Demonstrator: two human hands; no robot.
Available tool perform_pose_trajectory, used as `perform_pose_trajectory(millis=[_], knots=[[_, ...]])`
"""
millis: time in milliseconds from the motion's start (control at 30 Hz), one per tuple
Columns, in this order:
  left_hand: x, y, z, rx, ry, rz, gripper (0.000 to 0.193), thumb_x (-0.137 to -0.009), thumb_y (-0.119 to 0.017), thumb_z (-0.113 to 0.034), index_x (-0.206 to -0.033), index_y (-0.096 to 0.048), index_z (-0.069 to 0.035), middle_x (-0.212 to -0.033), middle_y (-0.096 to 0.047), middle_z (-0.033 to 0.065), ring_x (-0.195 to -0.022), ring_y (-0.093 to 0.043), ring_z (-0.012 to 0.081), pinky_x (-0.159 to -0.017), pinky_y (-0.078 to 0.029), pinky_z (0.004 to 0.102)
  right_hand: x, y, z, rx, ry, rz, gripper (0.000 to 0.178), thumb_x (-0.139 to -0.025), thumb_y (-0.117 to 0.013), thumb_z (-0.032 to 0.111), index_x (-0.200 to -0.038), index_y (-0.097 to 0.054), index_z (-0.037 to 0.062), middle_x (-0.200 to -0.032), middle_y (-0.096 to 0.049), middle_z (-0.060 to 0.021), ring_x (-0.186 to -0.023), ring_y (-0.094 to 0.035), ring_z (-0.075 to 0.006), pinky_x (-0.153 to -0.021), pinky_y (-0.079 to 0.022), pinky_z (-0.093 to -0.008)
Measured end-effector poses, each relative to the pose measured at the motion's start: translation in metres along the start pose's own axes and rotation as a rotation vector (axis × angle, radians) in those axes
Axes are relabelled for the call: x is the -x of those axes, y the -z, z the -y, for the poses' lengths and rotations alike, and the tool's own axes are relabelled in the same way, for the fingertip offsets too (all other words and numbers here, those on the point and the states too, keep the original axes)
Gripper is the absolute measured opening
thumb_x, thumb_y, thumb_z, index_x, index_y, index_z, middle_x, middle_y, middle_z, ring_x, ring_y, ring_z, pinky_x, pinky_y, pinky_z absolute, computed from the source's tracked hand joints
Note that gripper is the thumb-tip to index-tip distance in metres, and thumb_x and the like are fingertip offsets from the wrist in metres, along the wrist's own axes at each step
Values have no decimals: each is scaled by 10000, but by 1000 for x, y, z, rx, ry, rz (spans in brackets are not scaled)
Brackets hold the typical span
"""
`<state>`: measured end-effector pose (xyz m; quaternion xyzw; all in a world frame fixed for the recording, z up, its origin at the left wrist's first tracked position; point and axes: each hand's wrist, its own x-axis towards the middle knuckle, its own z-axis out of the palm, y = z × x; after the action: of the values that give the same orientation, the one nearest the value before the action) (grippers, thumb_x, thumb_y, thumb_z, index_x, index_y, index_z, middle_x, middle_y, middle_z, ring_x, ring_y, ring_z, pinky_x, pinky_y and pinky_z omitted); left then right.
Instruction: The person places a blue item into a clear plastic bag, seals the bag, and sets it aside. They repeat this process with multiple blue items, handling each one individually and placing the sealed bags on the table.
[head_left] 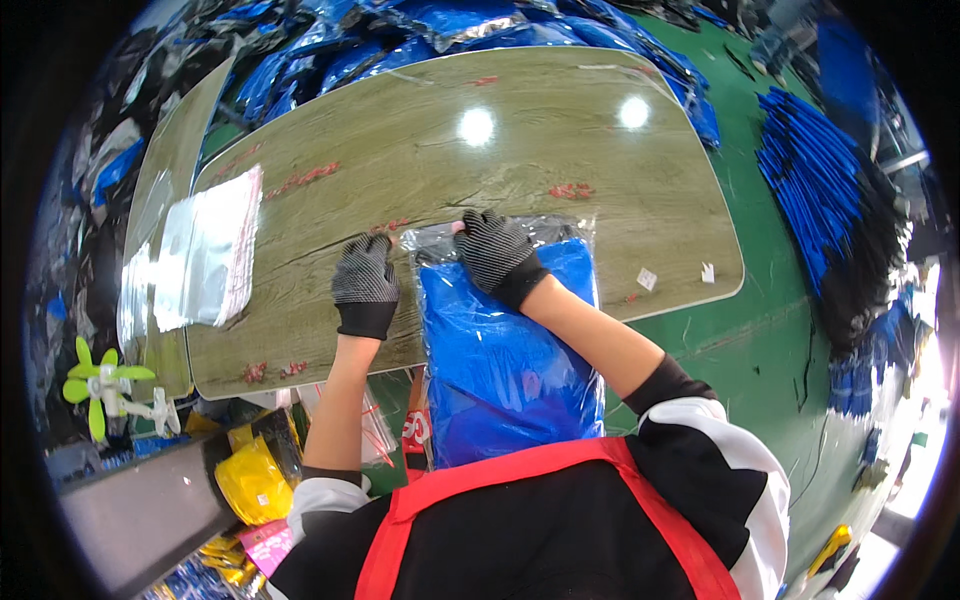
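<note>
A clear plastic bag [510, 350] with folded blue fabric inside lies on the near side of the table and hangs over its front edge towards my body. My right hand [495, 257], in a dark grey knitted glove with a bare thumb tip, is closed on the bag's dark-looking far edge, near the middle. My left hand [365, 283], gloved the same way, rests on the table just left of the bag's far left corner. Its fingers are curled in, and whatever they may pinch is too small to make out.
The wood-patterned table [330, 220] bears red marks and a stack of clear bags [215, 250] at left. Blue packages [430, 25] heap beyond the far edge. Blue-and-black garments [825, 190] are piled at right. A green fan [100, 385] and yellow packages [255, 480] stand lower left.
</note>
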<state>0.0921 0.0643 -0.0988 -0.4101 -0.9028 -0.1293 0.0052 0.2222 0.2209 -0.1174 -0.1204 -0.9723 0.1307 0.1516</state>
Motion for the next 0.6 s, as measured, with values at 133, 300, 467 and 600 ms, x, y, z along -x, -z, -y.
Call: perform_pose_trajectory(millis=[133,300,467,600], knots=[[-27,-26,-24,321,-338,114,372,-919,-477,-230,-1256,-563,-99,-1247,-572,180,-1182,-510,372,-1008,-402,412,9,25,-8,96,-196,-79,586,-805,-573,285,-1314,-465,16,-1098,-606,-216,-1020,-577,-364,-901,-442,-445],[12,-64,-22,606,-77,39,556,-950,-499,-323,-1437,-350,-100,-1443,-368,226,-1338,-371,342,-1083,-312,390,74,52,-63,-322,-893,-3,751,-894,-485,468,-1386,-313,-72,-1111,-593,-321,-1007,-594,-445,-917,-449,-444],[71,-81,12,1412,272,300,681,-870,-668,-352,-1402,-387,-31,-1270,-557,127,-1117,-546,236,-975,-423,367,159,22,-64,-802,-768,-219,736,-951,-499,428,-1460,-226,-29,-1305,-518,-254,-1214,-501,-340,-1009,-380,-370],[11,-53,18,1607,277,424,543,-907,-617,-354,-1315,-495,-16,-1211,-591,98,-1062,-580,215,-949,-465,354,189,15,-60,-1148,-898,-277,501,-981,-472,420,-1354,-477,86,-972,-654,-47,-877,-617,-164,-763,-482,-283]])
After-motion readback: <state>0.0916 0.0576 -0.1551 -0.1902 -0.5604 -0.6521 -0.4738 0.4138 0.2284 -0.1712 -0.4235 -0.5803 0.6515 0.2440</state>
